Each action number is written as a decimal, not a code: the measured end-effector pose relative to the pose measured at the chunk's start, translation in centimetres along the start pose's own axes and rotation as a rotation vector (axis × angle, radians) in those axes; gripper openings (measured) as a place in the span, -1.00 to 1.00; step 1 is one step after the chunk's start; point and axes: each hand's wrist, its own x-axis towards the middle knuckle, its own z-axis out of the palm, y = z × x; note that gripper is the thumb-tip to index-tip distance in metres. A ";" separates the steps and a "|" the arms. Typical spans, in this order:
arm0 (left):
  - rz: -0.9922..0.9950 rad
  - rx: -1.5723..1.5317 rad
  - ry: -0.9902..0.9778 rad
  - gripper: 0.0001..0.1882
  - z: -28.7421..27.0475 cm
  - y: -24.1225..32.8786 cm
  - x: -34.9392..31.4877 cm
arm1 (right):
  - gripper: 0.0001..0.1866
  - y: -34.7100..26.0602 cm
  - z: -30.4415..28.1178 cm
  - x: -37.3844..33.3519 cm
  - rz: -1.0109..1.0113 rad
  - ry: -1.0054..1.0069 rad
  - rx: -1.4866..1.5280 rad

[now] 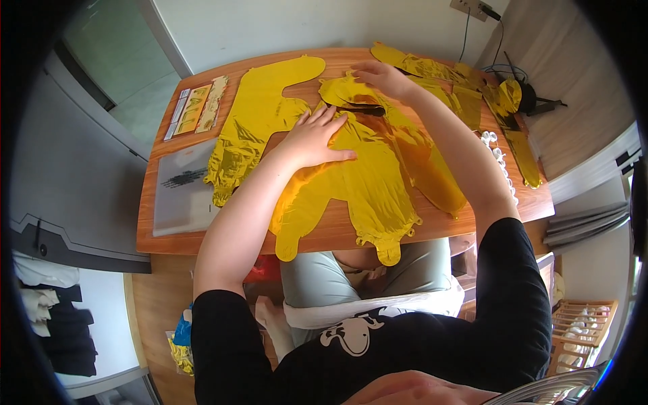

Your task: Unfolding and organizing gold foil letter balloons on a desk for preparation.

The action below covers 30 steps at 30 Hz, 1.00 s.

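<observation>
A flat, deflated gold foil balloon [374, 172] lies across the middle of the wooden table, its tabbed near ends reaching over the front edge. My left hand [317, 140] rests on its left part with fingers and thumb spread. My right hand [383, 78] is at the balloon's far end, fingers stretched out and touching the foil. There the foil is folded over, with a dark gap beneath the fold. To the left, beside my left forearm, another flat gold foil balloon [260, 111] is laid out, wrinkled at its near end.
More gold foil pieces [466, 101] lie along the table's far right. Flat packets [196, 111] and a clear plastic sleeve [179, 192] sit at the left. A white curled strand [498, 158] runs down the right side. A black device with cables [530, 98] stands by the wall.
</observation>
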 end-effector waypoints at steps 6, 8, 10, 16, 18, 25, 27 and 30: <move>-0.011 -0.007 -0.004 0.22 0.3 -0.6 -0.4 | -0.54 2.0 -1.4 -0.5 -0.270 0.034 -0.826; -0.019 -0.004 -0.011 0.22 0.3 -0.6 -0.5 | -0.53 2.2 -0.6 -0.4 -0.291 0.060 -0.837; -0.012 -0.012 -0.006 0.22 0.1 -0.5 -0.4 | -0.52 2.3 -0.3 -0.3 -0.312 0.087 -0.849; -0.013 0.026 0.010 0.14 0.1 -0.2 -0.5 | -0.56 3.1 0.4 0.4 -0.319 0.037 -1.023; -0.001 0.020 0.011 0.14 -0.1 0.1 -0.1 | -0.57 3.8 -0.6 0.5 -0.533 -0.045 -1.255; -0.027 0.008 -0.023 0.22 0.2 -1.0 -0.9 | -0.42 1.3 2.4 0.2 -0.268 -0.272 -1.478; -0.002 0.000 -0.010 0.21 0.0 -0.3 0.0 | -0.32 2.9 1.7 0.3 -0.077 0.013 -1.160; -0.005 -0.003 -0.006 0.20 0.1 -0.3 -0.1 | -0.21 3.5 2.4 0.2 -0.027 0.014 -1.209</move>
